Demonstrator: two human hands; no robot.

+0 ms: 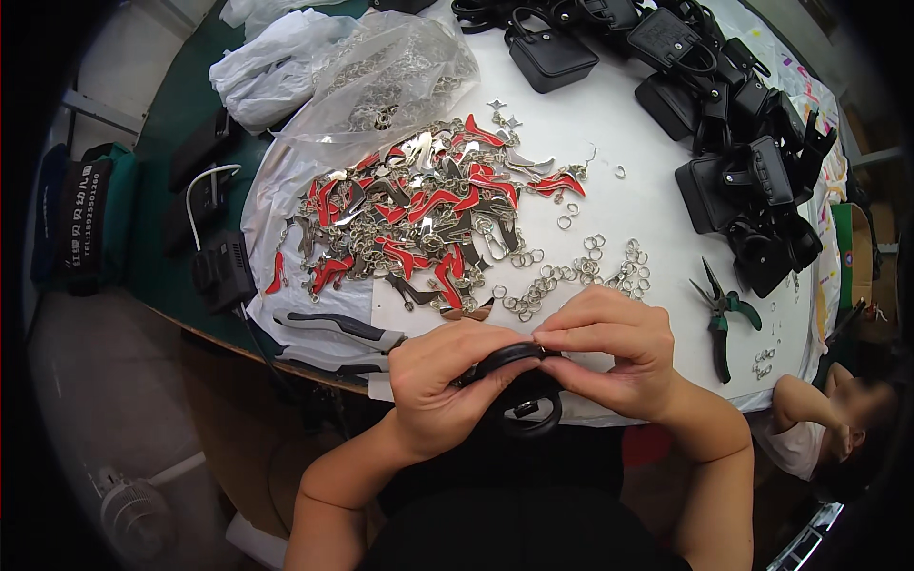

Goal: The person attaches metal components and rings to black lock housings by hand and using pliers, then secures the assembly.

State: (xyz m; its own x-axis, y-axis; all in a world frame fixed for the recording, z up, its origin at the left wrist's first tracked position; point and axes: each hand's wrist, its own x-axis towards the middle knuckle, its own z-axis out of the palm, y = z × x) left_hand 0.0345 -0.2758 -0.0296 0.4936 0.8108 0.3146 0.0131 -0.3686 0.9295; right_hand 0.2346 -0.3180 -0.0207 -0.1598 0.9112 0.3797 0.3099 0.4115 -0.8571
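A small black leather pouch with a looped strap (522, 395) sits between both hands, just off the near edge of the counter and above the person's lap. Its curved black strap arches across the top, pinched between the left hand (440, 381) and the right hand (609, 350), whose fingertips meet at the middle of the strap. Below the fingers, the pouch's rounded body hangs down, with a small silver metal fitting showing on its front.
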